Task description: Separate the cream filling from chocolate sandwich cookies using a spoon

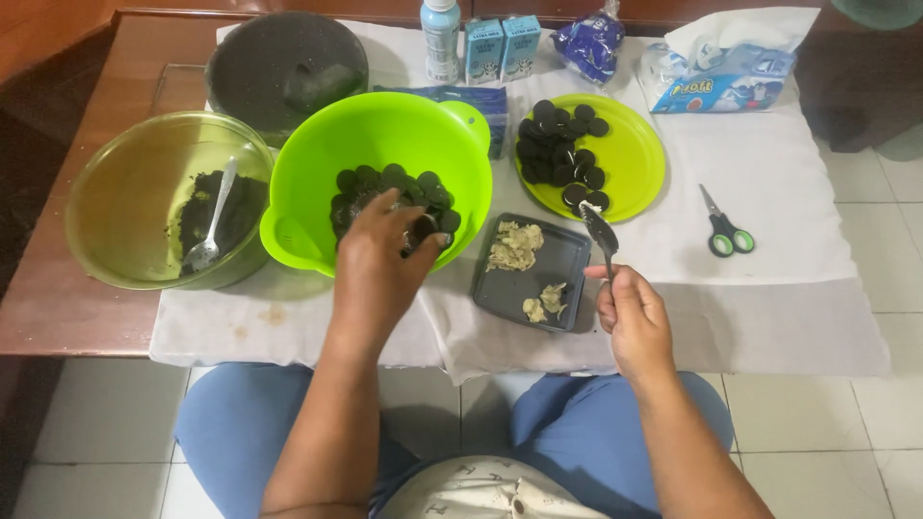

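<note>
With many dark cookies waiting upper right, the left hand is pinching one in the green bowl while the right hand is gripping a spoon over the scraped cream.

Your open room is the bare white cloth on the right, with only green-handled scissors there. Left and centre are crowded: olive bowl, green bowl, dark tray, green plate.

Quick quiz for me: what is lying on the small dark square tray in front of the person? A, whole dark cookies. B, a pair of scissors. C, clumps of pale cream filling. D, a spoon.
C: the dark square tray holds only pale cream clumps; the scissors lie on the white cloth, apart from it.
</note>
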